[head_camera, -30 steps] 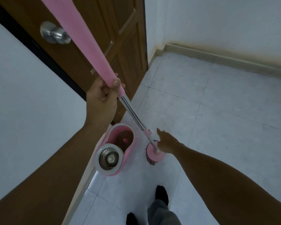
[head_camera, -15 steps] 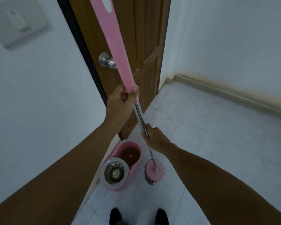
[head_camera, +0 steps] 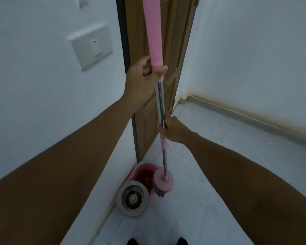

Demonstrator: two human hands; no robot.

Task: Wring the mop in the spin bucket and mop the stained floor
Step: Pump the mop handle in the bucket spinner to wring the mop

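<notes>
A pink spin mop stands almost upright. My left hand (head_camera: pixel 143 77) grips the lower end of its pink foam handle (head_camera: pixel 152 32). Lower down, my right hand (head_camera: pixel 173 129) is closed around the steel pole (head_camera: pixel 159 101), just above a pink collar. The round pink mop head (head_camera: pixel 163 181), with dark strands hanging under it, hovers over the right rim of the pink spin bucket (head_camera: pixel 136 190). The bucket stands on the floor against the wall, with a perforated steel spinner basket (head_camera: pixel 133 197) at its near end and a dark water well (head_camera: pixel 145 177) at its far end.
A brown wooden door (head_camera: pixel 170 50) stands right behind the mop. A white wall with a light switch (head_camera: pixel 92 45) runs along the left. Pale floor tiles (head_camera: pixel 219 138) spread to the right, up to a skirting board (head_camera: pixel 245 115). My shoe tips (head_camera: pixel 157 242) show at the bottom.
My right hand rose from the mop head to the steel pole. The mop swung from tilted to nearly upright, and its head lifted off the floor to over the bucket rim.
</notes>
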